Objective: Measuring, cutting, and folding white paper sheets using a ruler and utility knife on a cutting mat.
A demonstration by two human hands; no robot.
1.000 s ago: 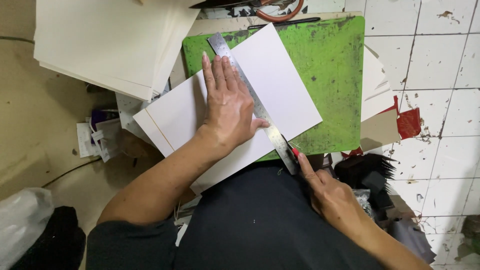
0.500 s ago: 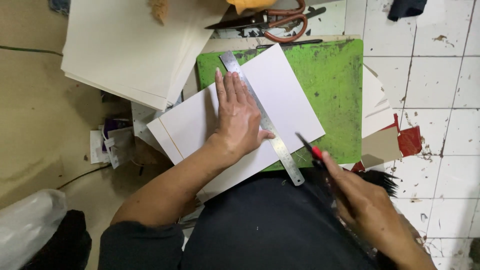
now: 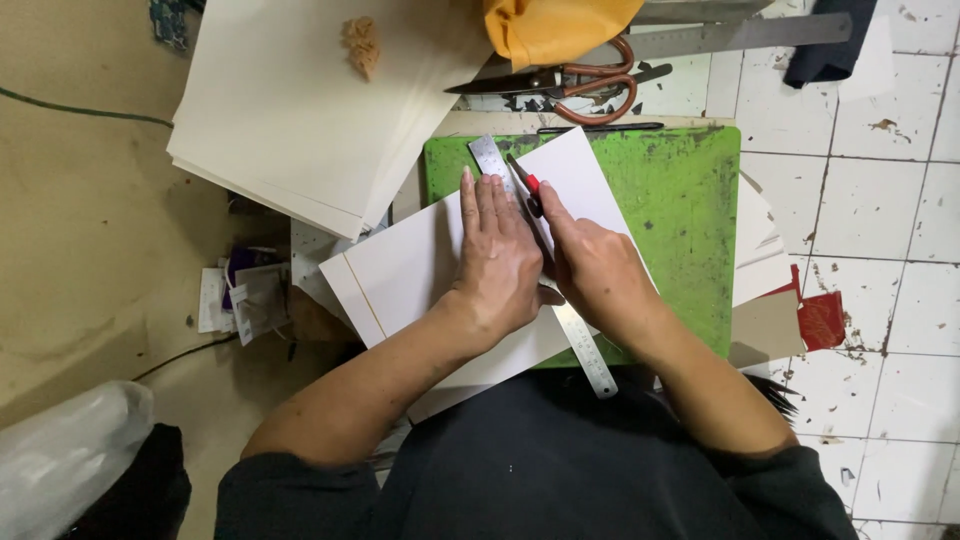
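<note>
A steel ruler (image 3: 583,352) lies diagonally across white card (image 3: 420,270) — a red-handled cutter (image 3: 527,185), seemingly tip-down, alongside.

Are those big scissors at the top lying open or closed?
Closed, it seems: the copper-handled metal scissors show one dark point, their two handle loops lying close together on the white tiled floor.

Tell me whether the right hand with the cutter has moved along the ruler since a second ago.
Yes. The right hand and its red cutter went from the metal ruler's near end to its far end, across the green cutting mat.
</note>
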